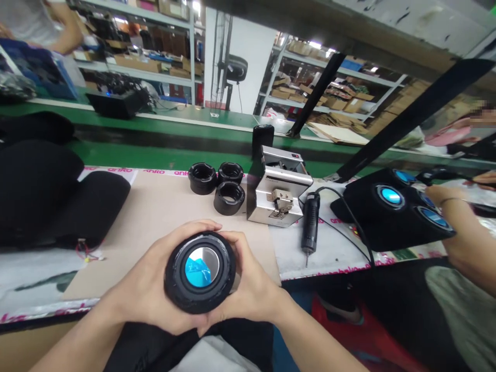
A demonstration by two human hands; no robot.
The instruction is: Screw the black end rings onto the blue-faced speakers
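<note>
- Flat tan cardboard sheet (163, 206)
- Boxy silver metal machine (277, 191)
- Bare left hand (149, 284) and right hand (251, 284), both gripping a round black unit (200, 271) with blue-and-silver centre, by the sheet's near edge
- Three black rings (228, 206) beside the machine

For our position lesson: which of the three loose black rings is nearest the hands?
The front ring; the left ring and rear right ring stand farther from the left hand and right hand.
</note>
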